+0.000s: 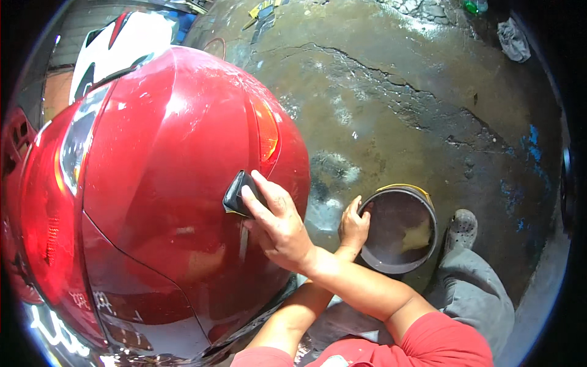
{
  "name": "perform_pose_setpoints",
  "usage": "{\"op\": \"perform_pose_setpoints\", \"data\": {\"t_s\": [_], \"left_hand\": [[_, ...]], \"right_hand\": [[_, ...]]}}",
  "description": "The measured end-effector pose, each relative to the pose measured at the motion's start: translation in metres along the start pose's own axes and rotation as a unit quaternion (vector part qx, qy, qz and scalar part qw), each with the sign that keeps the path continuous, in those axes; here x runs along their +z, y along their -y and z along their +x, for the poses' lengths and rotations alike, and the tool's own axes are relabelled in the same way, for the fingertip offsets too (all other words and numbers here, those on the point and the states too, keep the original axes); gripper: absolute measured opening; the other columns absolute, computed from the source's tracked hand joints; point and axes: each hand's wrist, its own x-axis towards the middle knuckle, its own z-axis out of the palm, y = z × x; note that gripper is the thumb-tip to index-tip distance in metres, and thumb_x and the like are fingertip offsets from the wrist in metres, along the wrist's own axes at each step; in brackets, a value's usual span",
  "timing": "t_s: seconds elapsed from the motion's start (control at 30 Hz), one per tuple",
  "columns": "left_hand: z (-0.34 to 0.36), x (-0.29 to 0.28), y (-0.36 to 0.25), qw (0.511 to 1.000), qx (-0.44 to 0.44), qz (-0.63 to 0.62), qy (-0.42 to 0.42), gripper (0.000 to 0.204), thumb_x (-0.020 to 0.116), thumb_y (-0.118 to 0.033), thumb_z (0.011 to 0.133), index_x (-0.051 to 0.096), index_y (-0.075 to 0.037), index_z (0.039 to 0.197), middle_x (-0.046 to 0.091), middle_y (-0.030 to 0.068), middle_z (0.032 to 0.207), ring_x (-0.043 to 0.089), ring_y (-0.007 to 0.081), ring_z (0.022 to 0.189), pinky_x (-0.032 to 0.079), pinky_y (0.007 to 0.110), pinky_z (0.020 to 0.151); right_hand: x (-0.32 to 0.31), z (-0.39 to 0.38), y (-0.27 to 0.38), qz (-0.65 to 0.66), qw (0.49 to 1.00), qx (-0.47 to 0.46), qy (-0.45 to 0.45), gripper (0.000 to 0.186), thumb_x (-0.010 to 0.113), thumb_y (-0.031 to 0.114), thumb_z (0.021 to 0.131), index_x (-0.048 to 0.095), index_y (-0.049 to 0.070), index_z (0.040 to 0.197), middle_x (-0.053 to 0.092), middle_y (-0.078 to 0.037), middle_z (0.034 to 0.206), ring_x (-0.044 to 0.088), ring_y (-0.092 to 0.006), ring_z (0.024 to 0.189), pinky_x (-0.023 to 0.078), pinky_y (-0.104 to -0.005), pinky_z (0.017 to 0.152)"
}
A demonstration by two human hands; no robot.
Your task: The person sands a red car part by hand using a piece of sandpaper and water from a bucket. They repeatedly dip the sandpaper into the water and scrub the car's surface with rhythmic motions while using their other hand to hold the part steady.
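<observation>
Bodywork of a red car [159,159] filled the left side, wet and glossy, with a second, white car [131,40] behind it at the top.

On the red panel lay one black sanding block [235,192], with a yellowish sheet showing at its lower edge. The person's right hand [278,229] was closed over it, fingers across its back and thumb at the side, pressing it flat against the paint. I judged the block to be light and fairly stiff, probably slippery because all was wet. The best hold seemed to be just so: over the back, both long sides pinched.

The arms were crossed. Further right, the left hand [353,227] was clamped on the rim of one dark round bucket [391,266], which stood on the wet cracked floor [397,104]. Something pale lay inside it; what it was I could not tell. If it held water, it would be heavy, and the rim was the only grip I saw.

Beside the bucket was one grey shoe [461,227]. Far off, top right, lay one grey rag [513,40].
</observation>
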Motion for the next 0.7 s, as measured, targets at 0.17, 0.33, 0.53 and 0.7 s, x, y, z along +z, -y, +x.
{"op": "perform_pose_setpoints", "data": {"t_s": [0.17,0.33,0.53,0.7], "left_hand": [[0.006,0.0,0.009,1.0,-0.005,-0.022,-0.018,0.052,0.071,-0.011,0.091,0.066,-0.005,0.142,0.072,0.0227,0.136,0.07,0.0391,0.125,0.053,0.045,0.109],[-0.001,-0.001,-0.008,1.0,-0.026,0.008,0.009,0.053,0.069,-0.016,0.093,0.064,-0.007,0.145,0.07,0.02,0.139,0.067,0.0384,0.128,0.052,0.045,0.11],[0.012,0.003,0.009,1.0,-0.006,0.021,-0.008,0.053,0.07,-0.009,0.09,0.065,-0.002,0.142,0.068,0.0235,0.141,0.065,0.0395,0.132,0.05,0.045,0.115],[0.015,0.004,0.004,1.0,-0.008,0.01,0.003,0.051,0.069,-0.015,0.094,0.064,-0.002,0.143,0.068,0.0236,0.142,0.064,0.0398,0.133,0.049,0.046,0.115]], "right_hand": [[0.0,0.09,-0.04,-0.016,0.998,0.017,-0.054,0.057,0.076,0.006,0.092,0.06,0.003,0.147,0.054,-0.031,0.152,0.055,-0.0493,0.134,0.045,-0.0531,0.114],[-0.013,0.027,-0.023,-0.012,1.0,-0.012,0.005,0.061,0.078,0.005,0.088,0.063,0.005,0.147,0.051,-0.027,0.157,0.055,-0.0463,0.138,0.045,-0.0527,0.116],[-0.011,0.075,-0.055,-0.008,1.0,-0.008,-0.007,0.058,0.076,0.004,0.092,0.061,0.009,0.149,0.053,-0.024,0.156,0.055,-0.0463,0.138,0.044,-0.0529,0.116],[-0.021,0.05,-0.055,0.014,0.998,-0.058,0.001,0.065,0.078,-0.002,0.085,0.062,0.007,0.147,0.054,-0.025,0.155,0.054,-0.0473,0.138,0.045,-0.0526,0.116]]}}
